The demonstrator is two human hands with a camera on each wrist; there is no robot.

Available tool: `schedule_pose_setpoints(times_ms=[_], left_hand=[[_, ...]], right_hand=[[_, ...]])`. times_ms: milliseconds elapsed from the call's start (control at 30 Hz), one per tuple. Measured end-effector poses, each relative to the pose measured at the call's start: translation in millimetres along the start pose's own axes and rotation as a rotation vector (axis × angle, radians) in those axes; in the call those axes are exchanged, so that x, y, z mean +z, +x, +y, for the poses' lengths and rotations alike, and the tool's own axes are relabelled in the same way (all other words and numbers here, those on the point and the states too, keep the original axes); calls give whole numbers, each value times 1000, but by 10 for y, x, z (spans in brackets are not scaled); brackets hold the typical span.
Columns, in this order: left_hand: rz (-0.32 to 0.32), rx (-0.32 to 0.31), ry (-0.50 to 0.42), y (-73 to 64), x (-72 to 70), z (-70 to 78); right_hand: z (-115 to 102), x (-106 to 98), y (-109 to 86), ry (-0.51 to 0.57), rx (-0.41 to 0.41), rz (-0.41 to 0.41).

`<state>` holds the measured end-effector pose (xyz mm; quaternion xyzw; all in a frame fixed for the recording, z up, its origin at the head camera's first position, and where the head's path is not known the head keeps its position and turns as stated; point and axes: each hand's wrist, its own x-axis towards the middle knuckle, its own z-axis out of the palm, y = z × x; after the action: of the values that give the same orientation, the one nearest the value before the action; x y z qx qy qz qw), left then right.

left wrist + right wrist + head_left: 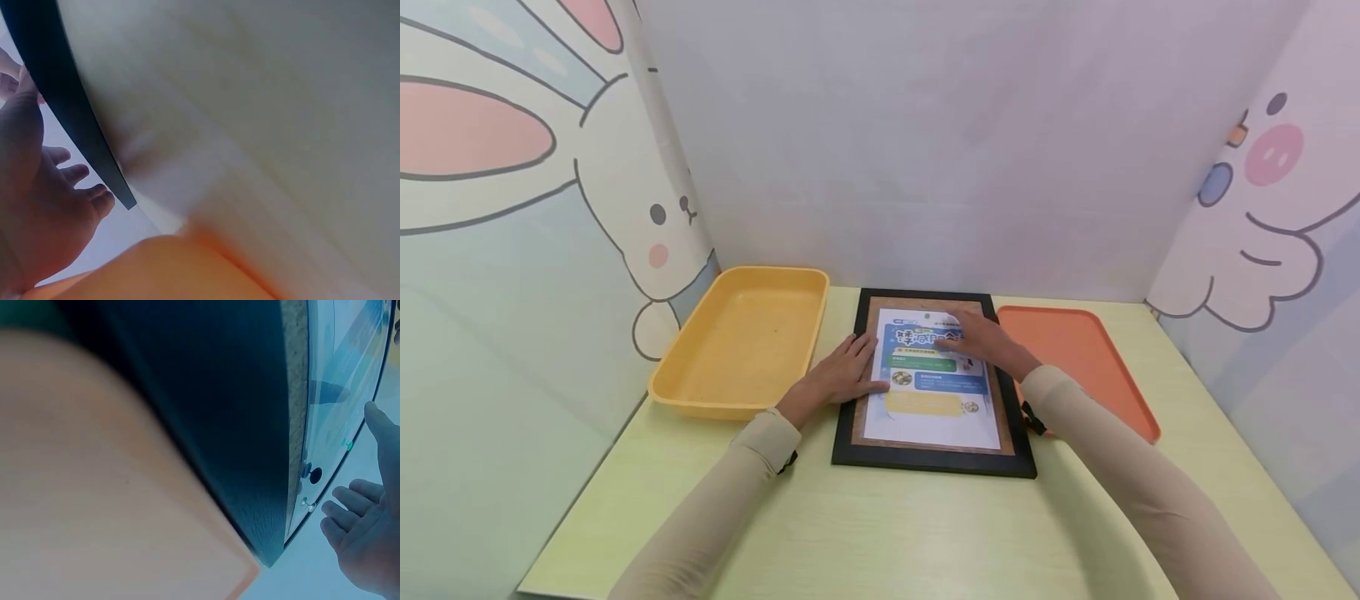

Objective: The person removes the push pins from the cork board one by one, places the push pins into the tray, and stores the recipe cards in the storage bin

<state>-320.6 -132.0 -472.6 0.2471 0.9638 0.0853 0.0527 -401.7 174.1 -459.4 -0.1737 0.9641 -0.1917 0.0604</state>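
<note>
A black-framed cork board point(932, 465) lies flat on the table with a printed sheet point(925, 429) over its cork. My left hand point(842, 371) spans the board's left side, fingers extended towards the far end and thumb over the sheet's edge. Across the sheet's upper right reaches my right hand point(981, 337), partly covering the printed title. A green pushpin point(927, 315) sits at the top of the sheet. In the right wrist view, a black pushpin point(315, 475) and a clear pushpin point(309, 505) stand near the board's corner, beside loosely spread fingers point(353, 500).
To the left of the board stands a deep yellow tray point(730, 410). A shallow orange tray point(1082, 358) lies close along its right side. Printed cartoon walls point(910, 150) enclose the back and both sides of the pale table point(880, 533).
</note>
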Motion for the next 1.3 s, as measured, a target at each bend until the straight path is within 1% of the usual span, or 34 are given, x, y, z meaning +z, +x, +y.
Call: schedule_pose_setpoints(times_ms=[167,400,600,800,1033,1200,1300], left_hand=[[-5,-9,-12,11,24,-12],[-30,-19,-12,20,42,-24],[-43,-26,1,18,49,-8],[-44,-25,14,14,33,6],[-44,-28,20,35,50,4],[-50,-37,21,28,40,15],[-51,-36,14,21,21,20]], right_hand=[[-10,18,35,50,2,-8],[22,65,122,42,16,-15],[10,81,134,45,24,-7],[-2,63,158,31,10,2],[44,53,235,36,-2,-7],[82,82,281,52,-28,3],[85,89,291,68,-30,6]])
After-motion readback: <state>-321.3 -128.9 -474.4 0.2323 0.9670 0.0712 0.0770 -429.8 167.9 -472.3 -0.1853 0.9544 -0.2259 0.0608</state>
